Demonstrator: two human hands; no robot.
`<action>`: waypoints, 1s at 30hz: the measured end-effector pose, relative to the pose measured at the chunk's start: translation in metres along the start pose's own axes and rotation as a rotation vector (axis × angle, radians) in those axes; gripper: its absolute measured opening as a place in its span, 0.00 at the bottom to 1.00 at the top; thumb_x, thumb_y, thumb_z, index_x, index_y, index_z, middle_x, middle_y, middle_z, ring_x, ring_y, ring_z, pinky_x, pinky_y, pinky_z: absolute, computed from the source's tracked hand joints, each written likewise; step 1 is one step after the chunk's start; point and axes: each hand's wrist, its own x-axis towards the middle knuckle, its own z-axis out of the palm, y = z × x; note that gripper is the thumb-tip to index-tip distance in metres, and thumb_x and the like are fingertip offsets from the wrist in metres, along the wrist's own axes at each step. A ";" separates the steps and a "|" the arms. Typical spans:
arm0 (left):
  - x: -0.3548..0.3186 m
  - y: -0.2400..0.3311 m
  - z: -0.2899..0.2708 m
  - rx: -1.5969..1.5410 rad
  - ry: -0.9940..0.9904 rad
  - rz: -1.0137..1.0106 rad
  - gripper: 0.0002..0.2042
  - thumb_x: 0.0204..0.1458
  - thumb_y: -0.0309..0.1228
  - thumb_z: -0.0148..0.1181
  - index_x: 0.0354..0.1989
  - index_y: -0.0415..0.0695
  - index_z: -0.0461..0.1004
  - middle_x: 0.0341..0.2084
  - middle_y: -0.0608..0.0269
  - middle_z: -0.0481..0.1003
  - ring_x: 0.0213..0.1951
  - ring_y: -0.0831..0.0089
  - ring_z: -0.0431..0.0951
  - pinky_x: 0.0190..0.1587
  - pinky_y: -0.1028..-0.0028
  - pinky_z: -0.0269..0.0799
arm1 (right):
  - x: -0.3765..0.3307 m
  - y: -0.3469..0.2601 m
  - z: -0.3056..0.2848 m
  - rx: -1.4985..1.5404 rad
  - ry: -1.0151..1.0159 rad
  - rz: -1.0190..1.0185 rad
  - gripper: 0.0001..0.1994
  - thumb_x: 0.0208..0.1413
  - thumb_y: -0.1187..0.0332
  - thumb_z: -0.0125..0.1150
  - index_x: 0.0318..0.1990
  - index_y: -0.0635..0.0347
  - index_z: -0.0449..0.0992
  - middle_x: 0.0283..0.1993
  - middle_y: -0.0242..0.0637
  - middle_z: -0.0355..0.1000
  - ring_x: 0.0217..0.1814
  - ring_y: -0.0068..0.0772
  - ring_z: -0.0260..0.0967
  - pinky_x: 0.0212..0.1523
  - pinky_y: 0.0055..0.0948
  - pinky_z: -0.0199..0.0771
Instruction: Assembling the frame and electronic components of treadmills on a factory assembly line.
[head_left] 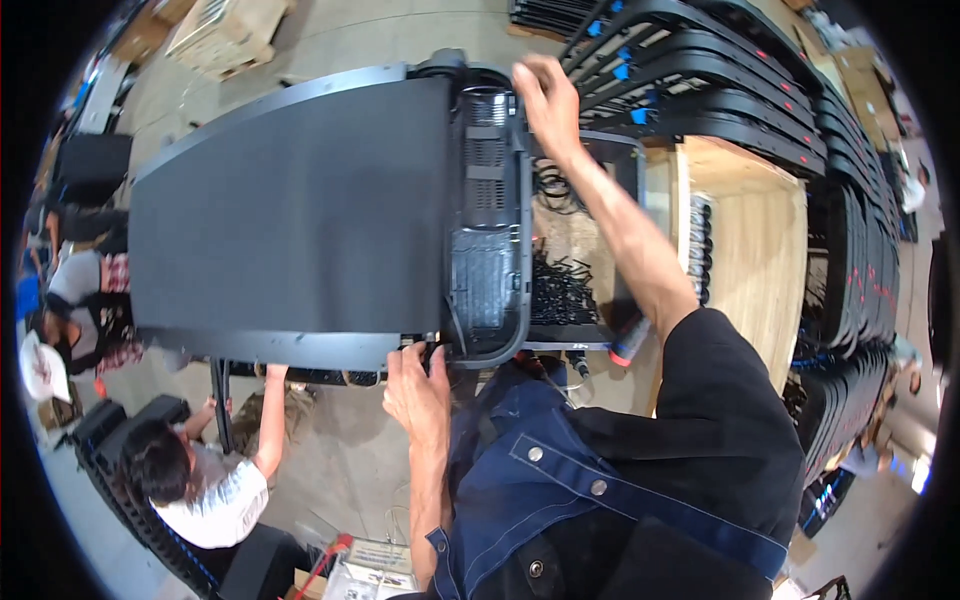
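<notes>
A treadmill deck with a black running belt lies before me, grey side rails along its far and near edges. At its right end is a black plastic motor tray with slotted vents. My left hand is at the near corner, where the near rail meets the tray. Its fingers and thumb are bent around a small black part, partly hidden. My right hand reaches to the tray's far right corner, thumb and forefinger apart and the other fingers curled. Whether it touches the corner is hard to see.
A bin with black bolt-like parts and cables stands right of the tray, beside a wooden crate. Black frames are stacked at far right. At lower left a co-worker in a white shirt reaches under the near rail.
</notes>
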 end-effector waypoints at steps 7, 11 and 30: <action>0.018 -0.001 0.013 0.127 -0.110 -0.020 0.10 0.51 0.36 0.69 0.33 0.43 0.78 0.31 0.52 0.78 0.33 0.48 0.80 0.35 0.54 0.73 | -0.286 0.089 -0.101 -0.385 -0.818 0.603 0.12 0.55 0.61 0.62 0.29 0.62 0.80 0.33 0.57 0.77 0.39 0.62 0.76 0.39 0.50 0.77; 0.018 -0.003 0.007 0.149 -0.077 -0.011 0.11 0.50 0.36 0.69 0.33 0.43 0.78 0.31 0.53 0.78 0.33 0.48 0.80 0.35 0.54 0.73 | -0.366 0.095 -0.088 -0.800 -0.925 0.569 0.12 0.49 0.66 0.67 0.40 0.61 0.79 0.39 0.52 0.79 0.42 0.58 0.79 0.43 0.52 0.81; -0.002 -0.088 0.006 -0.393 -0.080 0.339 0.11 0.56 0.31 0.63 0.40 0.40 0.68 0.31 0.49 0.73 0.30 0.46 0.79 0.30 0.54 0.78 | -0.302 -0.014 -0.180 0.161 -0.180 1.064 0.07 0.62 0.70 0.62 0.42 0.65 0.79 0.31 0.33 0.76 0.26 0.21 0.74 0.22 0.18 0.72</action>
